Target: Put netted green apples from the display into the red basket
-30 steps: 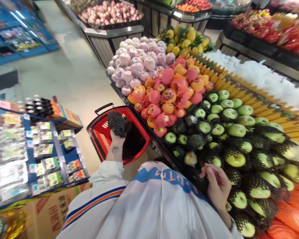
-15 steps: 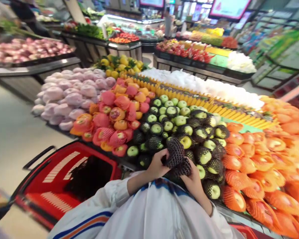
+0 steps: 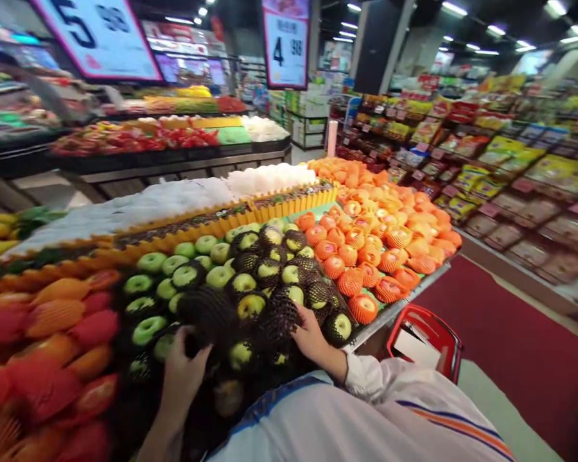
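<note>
Two nets are held over the fruit stand (image 3: 417, 292), near its front edge. The left hand (image 3: 185, 362) has thumb and fingers closed on a blurred dark net (image 3: 206, 314), which rises up and away from them; its long axis I cannot tell. The right hand (image 3: 313, 337) pinches a black net (image 3: 275, 319), left of its fingertips. One green apple (image 3: 241, 355) sits between, nearer the left hand.

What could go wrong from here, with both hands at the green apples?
The green apples lie heaped close together, so disturbing one might make others roll. The right hand is at black netting, with more netted fruit around it, so the mesh might snag. The red basket is off to the right, so a sideways step could perhaps bump it.
</note>
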Motion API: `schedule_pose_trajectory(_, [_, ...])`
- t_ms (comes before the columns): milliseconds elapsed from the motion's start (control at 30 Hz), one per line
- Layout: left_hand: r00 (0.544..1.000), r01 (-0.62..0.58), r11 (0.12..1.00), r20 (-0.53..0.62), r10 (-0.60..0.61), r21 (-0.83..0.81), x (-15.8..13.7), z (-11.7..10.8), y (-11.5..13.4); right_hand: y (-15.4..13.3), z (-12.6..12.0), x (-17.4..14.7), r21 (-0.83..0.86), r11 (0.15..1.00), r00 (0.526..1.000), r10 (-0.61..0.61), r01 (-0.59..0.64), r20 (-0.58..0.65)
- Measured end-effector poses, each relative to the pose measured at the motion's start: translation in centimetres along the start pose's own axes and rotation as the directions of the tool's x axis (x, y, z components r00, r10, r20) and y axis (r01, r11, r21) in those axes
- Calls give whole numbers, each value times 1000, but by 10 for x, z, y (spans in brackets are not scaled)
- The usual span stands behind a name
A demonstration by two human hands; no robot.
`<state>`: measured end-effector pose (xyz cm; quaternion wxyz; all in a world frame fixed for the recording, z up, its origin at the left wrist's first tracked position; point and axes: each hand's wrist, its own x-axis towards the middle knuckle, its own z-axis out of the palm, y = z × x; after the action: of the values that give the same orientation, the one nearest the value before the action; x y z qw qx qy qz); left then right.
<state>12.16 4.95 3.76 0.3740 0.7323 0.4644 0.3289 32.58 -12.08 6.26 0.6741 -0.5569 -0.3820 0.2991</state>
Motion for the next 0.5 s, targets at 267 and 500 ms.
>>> schedule_pose_trajectory(267, [964,-228,884,222,146,408,28,14,-17,8,7,-7,74,997,999,16,-13,-42])
schedule_pose_trajectory(500, [928,-333,792,29,371,512,3,1,11,11,4,-11,31,999,993,17,-13,-117])
